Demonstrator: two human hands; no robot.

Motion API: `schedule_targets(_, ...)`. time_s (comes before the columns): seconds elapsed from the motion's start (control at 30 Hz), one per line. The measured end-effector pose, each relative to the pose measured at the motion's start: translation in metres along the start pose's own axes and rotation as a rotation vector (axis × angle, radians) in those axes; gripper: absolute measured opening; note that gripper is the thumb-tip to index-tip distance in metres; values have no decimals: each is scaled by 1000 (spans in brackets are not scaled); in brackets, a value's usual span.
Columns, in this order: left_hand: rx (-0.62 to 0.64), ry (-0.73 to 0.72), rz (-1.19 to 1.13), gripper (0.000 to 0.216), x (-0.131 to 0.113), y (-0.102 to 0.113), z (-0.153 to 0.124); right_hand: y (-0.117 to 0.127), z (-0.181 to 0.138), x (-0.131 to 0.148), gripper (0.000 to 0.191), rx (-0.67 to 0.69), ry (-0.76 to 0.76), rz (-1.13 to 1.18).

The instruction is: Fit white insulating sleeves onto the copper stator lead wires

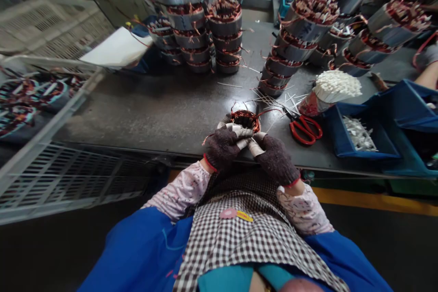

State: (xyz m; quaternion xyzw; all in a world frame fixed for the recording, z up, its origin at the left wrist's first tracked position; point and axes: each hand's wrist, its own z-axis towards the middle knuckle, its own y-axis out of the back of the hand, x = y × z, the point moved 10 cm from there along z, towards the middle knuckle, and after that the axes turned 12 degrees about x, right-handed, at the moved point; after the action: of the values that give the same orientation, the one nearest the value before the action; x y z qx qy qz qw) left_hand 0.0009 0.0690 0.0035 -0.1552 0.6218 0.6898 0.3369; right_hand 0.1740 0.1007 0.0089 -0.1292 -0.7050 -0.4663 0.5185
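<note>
A motor stator (245,117) with copper windings stands near the front edge of the metal table. My left hand (224,145), in a dark knitted glove with wrapped fingertips, curls round its left and front side. My right hand (273,153), gloved the same way, has its fingers pinched together at the stator's front right rim. A thin white strip seems to lie between the hands, but its ends are hidden by the fingers. Loose copper leads stick out of the winding to both sides.
Stacked stators (227,32) rise at the back, with another leaning stack (285,50) to their right. Red-handled scissors (305,130), loose white ties, a bundle of white sticks (337,86) and blue bins (362,146) lie right. A plastic crate (68,169) borders the left. Someone's arm (427,73) shows far right.
</note>
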Motion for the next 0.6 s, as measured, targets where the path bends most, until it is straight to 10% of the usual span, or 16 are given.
schedule_targets(0.17, -30, 30, -5, 29, -2, 3, -3, -4, -20, -13, 42, 67, 56, 259)
schedule_targets(0.6, -78, 33, -75, 22, -2, 5, -2, 2, -12, -15, 9, -127, 169, 150)
